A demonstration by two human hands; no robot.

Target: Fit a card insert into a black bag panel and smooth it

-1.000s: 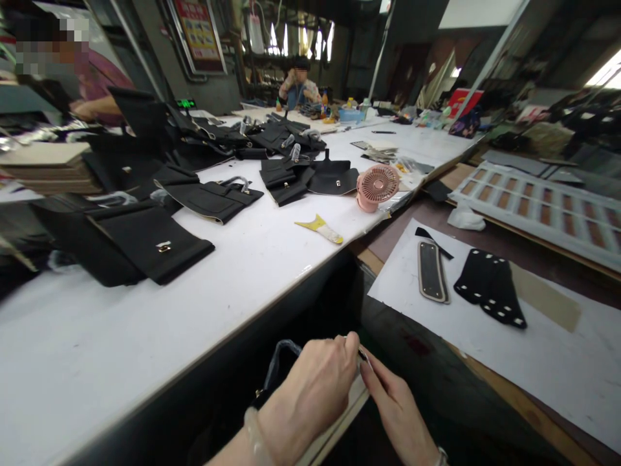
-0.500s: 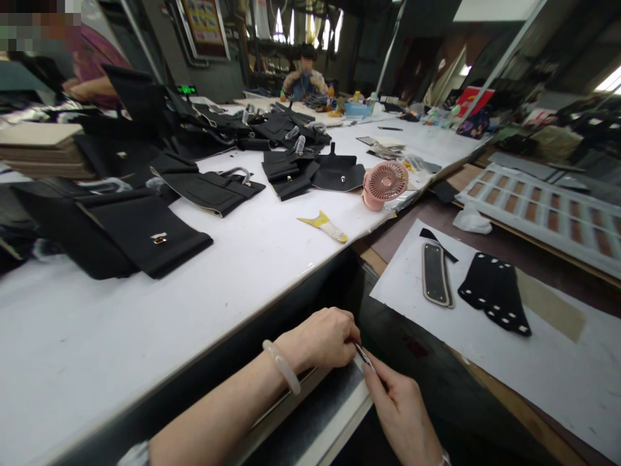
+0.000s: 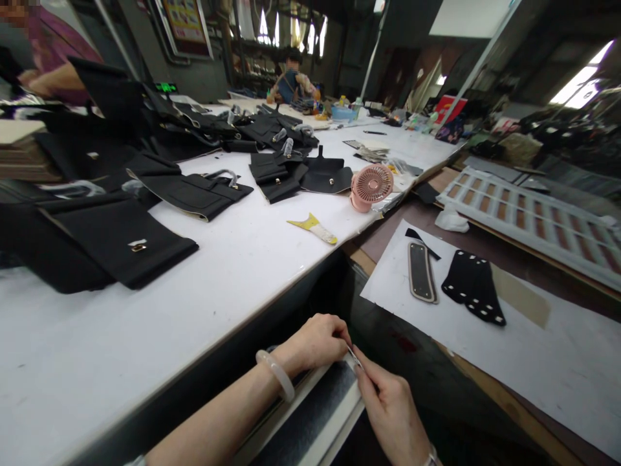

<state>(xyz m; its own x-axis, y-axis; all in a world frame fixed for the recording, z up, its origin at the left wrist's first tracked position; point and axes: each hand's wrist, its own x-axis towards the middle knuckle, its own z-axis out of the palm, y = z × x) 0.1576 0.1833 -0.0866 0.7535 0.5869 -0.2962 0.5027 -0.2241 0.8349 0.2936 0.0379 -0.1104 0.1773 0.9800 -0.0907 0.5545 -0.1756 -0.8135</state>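
Black pale-edged piece (image 3: 313,414) runs up to left hand (image 3: 315,340) and right hand (image 3: 392,408), fingers (image 3: 371,372) pinching its far end.

White table (image 3: 233,272); dark grey wall (image 3: 194,81), framed poster (image 3: 185,27); bright window (image 3: 579,83) upper right

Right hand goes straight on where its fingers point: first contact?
Most likely the left hand, just ahead of the right hand by the end of the pale-edged piece; depth there is hard to judge.
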